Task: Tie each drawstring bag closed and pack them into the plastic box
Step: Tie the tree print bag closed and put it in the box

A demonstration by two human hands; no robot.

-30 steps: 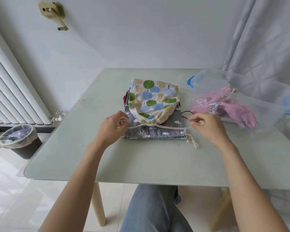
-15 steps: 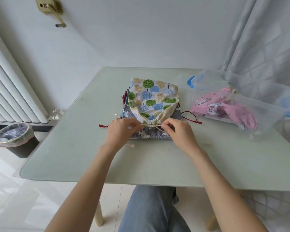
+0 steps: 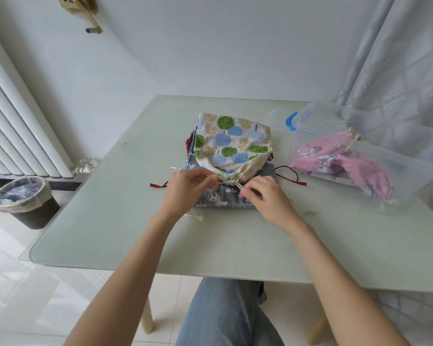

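The left hand pinches the gathered neck of the tree-print bag lying just beyond its fingertips atop the stack, steadying it while the right hand grips the cream cord to knot it, the plastic box waiting farther right.

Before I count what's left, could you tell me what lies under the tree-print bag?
Under the tree-print bag lies a grey animal-print bag. Edges of more fabric and red cords poke out; how many bags are stacked is hidden.
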